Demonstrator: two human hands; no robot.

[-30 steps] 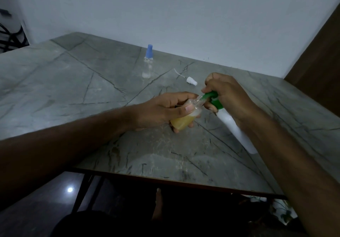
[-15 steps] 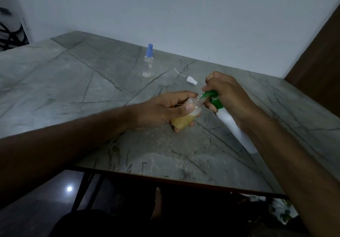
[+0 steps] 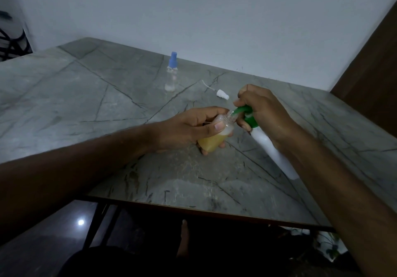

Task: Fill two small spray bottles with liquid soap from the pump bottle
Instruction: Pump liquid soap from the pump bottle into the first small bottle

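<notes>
My left hand [image 3: 189, 128] grips a small clear spray bottle [image 3: 211, 142], uncapped and mostly full of yellow soap, tilted just above the table. My right hand [image 3: 264, 111] grips the green pump head of a white pump bottle [image 3: 272, 152], which leans over with its nozzle at the small bottle's mouth. A second small spray bottle [image 3: 171, 73] with a blue cap stands upright farther back, clear and nearly empty. A white spray cap [image 3: 221, 93] with its thin tube lies on the table behind my hands.
The grey marble-pattern table [image 3: 86, 96] stretches left and back to a white wall. Its front edge runs below my forearms. A dark wooden panel [image 3: 371, 66] stands at the right. Below the table a bare foot [image 3: 183, 240] shows on the dark floor.
Both hands keep their grips and hardly move. The soap level in the small bottle looks about the same.
</notes>
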